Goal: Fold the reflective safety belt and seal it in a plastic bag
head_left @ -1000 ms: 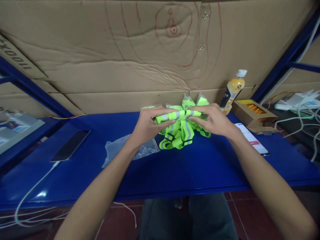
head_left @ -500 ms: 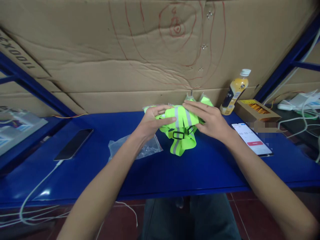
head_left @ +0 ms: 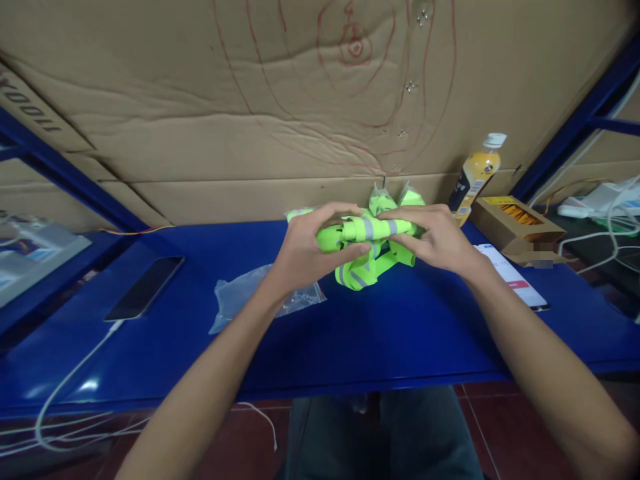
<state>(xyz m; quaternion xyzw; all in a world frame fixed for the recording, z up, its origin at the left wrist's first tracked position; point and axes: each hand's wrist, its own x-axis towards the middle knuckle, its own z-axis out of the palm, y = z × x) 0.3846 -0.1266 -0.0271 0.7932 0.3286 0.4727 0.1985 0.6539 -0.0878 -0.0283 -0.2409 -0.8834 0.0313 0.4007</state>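
A neon yellow-green strap vest with grey reflective bands [head_left: 367,230] is bunched into a roll above the blue shelf top [head_left: 350,340]. My left hand [head_left: 305,250] is closed round the roll's left end, thumb underneath. At the right end my right hand [head_left: 435,237] pinches the roll with fingers and thumb. Loose loops of the vest hang below the roll and touch the shelf. More bagged neon vests [head_left: 395,198] stand just behind my hands, against the cardboard.
An empty clear plastic bag [head_left: 250,297] lies left of the vest. A dark phone [head_left: 145,288] with a white cable lies at the left, a lit phone [head_left: 510,277] at the right. A juice bottle [head_left: 475,175] and open cardboard box [head_left: 515,223] stand behind. Cardboard wall [head_left: 250,120] closes the back.
The vest, spread flatter between my hands half a second ago, is now rolled tighter into a tube. Both hands have closed round its ends and lifted slightly.
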